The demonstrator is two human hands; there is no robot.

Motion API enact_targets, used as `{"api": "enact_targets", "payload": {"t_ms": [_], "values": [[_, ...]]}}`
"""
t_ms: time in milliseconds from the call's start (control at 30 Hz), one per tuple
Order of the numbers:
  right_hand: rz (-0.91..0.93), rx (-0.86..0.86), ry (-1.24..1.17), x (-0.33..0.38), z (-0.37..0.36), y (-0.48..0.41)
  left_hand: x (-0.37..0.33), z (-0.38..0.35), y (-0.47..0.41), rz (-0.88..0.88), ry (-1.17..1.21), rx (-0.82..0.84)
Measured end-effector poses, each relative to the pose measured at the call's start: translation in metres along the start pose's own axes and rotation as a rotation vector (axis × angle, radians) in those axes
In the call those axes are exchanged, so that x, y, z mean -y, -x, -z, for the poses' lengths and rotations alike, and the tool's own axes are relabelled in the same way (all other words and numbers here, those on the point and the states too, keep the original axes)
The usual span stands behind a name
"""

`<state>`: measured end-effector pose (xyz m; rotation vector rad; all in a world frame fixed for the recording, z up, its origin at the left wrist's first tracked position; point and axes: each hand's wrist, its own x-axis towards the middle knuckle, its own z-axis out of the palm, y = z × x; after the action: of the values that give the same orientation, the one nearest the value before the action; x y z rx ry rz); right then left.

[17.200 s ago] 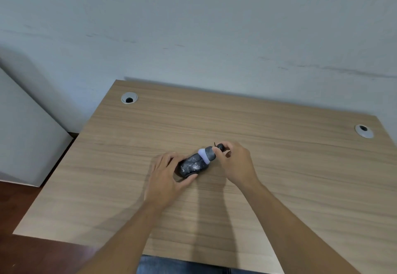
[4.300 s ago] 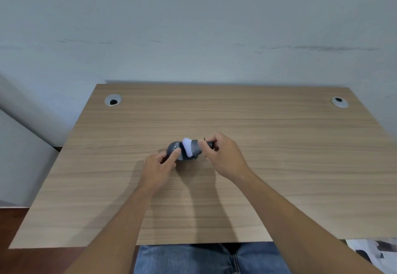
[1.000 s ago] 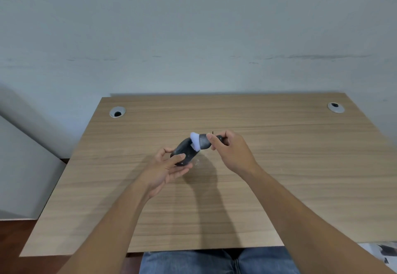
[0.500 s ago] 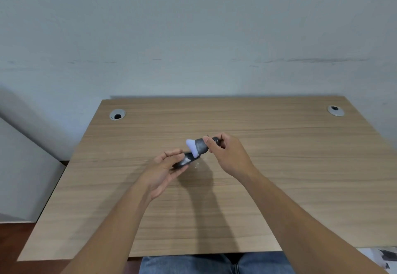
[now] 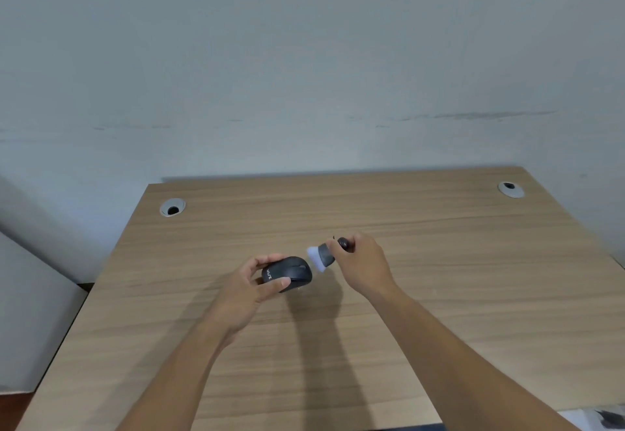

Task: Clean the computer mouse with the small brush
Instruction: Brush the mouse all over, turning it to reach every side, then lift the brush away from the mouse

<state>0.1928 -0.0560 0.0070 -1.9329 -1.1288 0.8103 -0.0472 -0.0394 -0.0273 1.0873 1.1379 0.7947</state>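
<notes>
- The left hand [image 5: 252, 290] grips the computer mouse [image 5: 287, 273] from its rear end, thumb on the near side and fingers curled over the far side, closed around the dark body.
- The mouse is lifted clear of the desk [image 5: 473, 295], its top shell facing up and towards the camera, with pale lettering showing on the rear edge next to the thumb.
- The right hand [image 5: 363, 266] is closed on the small brush [image 5: 323, 255], pinching its dark handle between thumb and fingertips.
- The brush points left towards the mouse, its white bristle head just beside the mouse's front end; whether the bristles touch the shell cannot be told.
- A small dark knob of the brush handle shows above the right hand's fingers.
- Both forearms reach in from the bottom edge and cast a shadow on the wood beneath the mouse.
- The desk is light wood grain, set against a pale wall [image 5: 304, 75].
- A round cable grommet [image 5: 172, 208] sits in the far left corner of the desk, and a second grommet [image 5: 510, 189] in the far right corner.
</notes>
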Motion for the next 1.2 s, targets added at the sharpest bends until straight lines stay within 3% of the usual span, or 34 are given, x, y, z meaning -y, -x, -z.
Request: {"api": "enact_targets", "payload": {"t_ms": [233,567,733,933,1200], "values": [[0.134,0.223,-0.073,0.022,-0.011,0.009,-0.002,-0.004,-0.002,0.000,-0.041,-0.015],[0.027,-0.001,-0.060,0.005,-0.006,0.000,-0.004,0.004,0.005,-0.051,-0.100,0.024],[0.099,0.242,-0.111,0.010,-0.012,0.009,-0.002,0.000,0.001,-0.060,-0.125,0.017],[0.009,0.038,0.002,-0.011,-0.008,-0.002,-0.002,-0.001,0.005,-0.101,-0.135,-0.012],[-0.134,0.000,-0.029,-0.042,-0.011,0.000,0.015,-0.005,-0.002,-0.038,-0.117,-0.238]]}}
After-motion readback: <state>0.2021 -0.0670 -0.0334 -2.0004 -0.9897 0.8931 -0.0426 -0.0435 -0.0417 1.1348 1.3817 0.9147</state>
